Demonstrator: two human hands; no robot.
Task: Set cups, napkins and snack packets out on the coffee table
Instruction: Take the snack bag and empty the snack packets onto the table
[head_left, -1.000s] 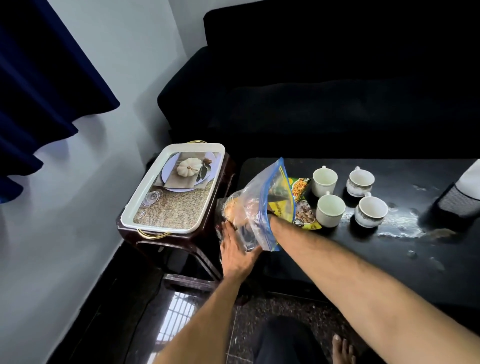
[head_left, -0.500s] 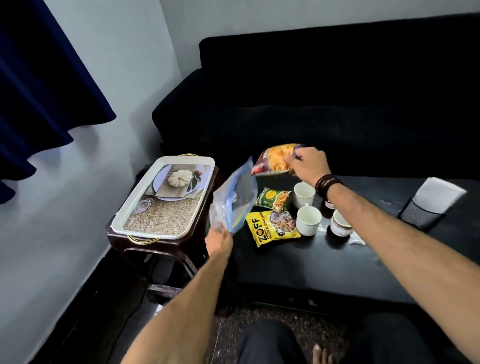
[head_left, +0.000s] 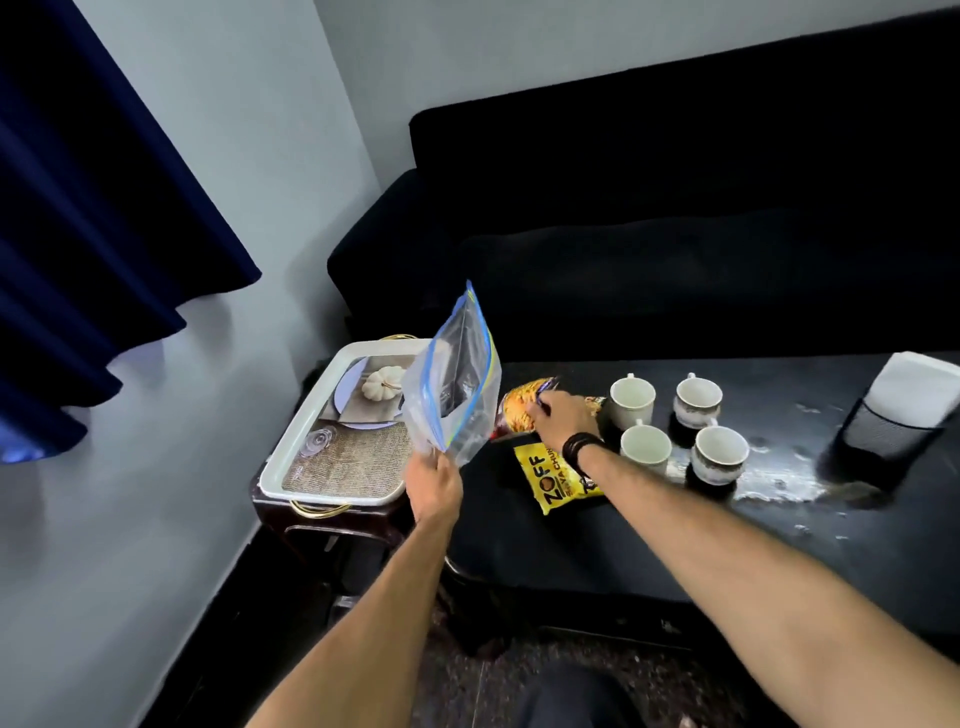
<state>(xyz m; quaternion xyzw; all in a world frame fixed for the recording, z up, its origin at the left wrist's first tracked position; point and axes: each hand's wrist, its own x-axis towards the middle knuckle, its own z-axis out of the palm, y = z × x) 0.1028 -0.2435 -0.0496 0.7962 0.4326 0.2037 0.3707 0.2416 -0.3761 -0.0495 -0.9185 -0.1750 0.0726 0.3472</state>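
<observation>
My left hand (head_left: 434, 486) holds an empty clear zip bag (head_left: 457, 384) upright by its lower corner, over the gap between the side table and the black coffee table (head_left: 675, 540). My right hand (head_left: 558, 418) grips an orange snack packet (head_left: 519, 410) low over the table's left end. A yellow packet (head_left: 550, 478) lies flat just in front of it, partly under my wrist. Several white cups stand to the right, the nearest cup (head_left: 645, 447) close to my forearm. White napkins (head_left: 917, 387) sit in a dark holder (head_left: 883, 436) at the far right.
A white tray (head_left: 311, 441) with a pumpkin-print mat rests on a small dark side table at the left. A black sofa (head_left: 675, 234) runs behind the coffee table. A blue curtain (head_left: 93, 218) hangs at the left wall. My knee shows at the bottom.
My right hand drew the orange packet out of the bag, carried it up and brought it down near the table's left end. The bag in my left hand is raised higher.
</observation>
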